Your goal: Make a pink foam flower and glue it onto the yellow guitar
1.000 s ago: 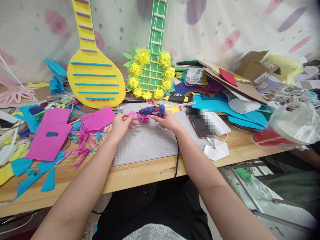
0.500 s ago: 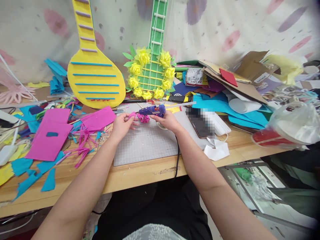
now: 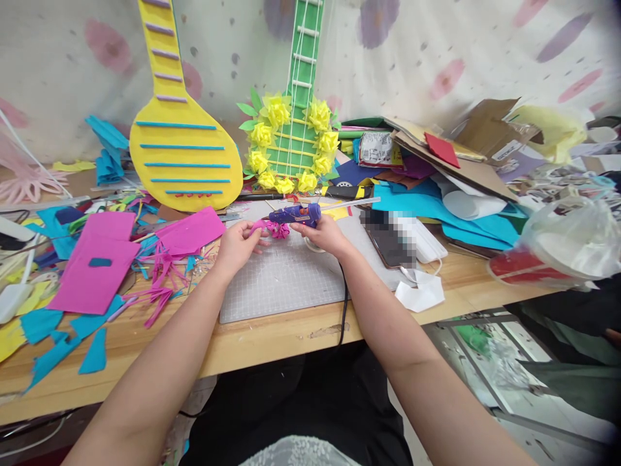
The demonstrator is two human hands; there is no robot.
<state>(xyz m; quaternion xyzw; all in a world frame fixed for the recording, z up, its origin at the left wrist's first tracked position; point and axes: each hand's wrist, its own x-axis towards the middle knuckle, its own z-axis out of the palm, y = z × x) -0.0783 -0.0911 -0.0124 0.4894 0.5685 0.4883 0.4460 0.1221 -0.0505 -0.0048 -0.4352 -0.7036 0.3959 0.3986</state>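
Note:
My right hand (image 3: 326,234) is wrapped around a blue hot glue gun (image 3: 291,214), whose nozzle points left and whose clear glue stick (image 3: 354,202) sticks out to the right. Between the fingers of my left hand (image 3: 239,244) a magenta paper strip (image 3: 259,226) is pinched, close to the glue gun's nozzle. Just under the gun a ruffled magenta paper flower (image 3: 279,230) shows, partly covered; whether it joins the strip I cannot tell. Both hands are over a grey gridded cutting mat (image 3: 286,278).
Behind stand a yellow paper guitar (image 3: 187,155) and a green one (image 3: 294,139) with yellow flowers. Magenta sheets (image 3: 94,265) and blue scraps lie left. A phone (image 3: 383,239), blue paper (image 3: 412,207), stacked cardboard and a bagged red tub (image 3: 528,265) are at right.
The fingers of my left hand have shifted slightly at the magenta strip, near the nozzle. My right hand and the glue gun stay nearly in place.

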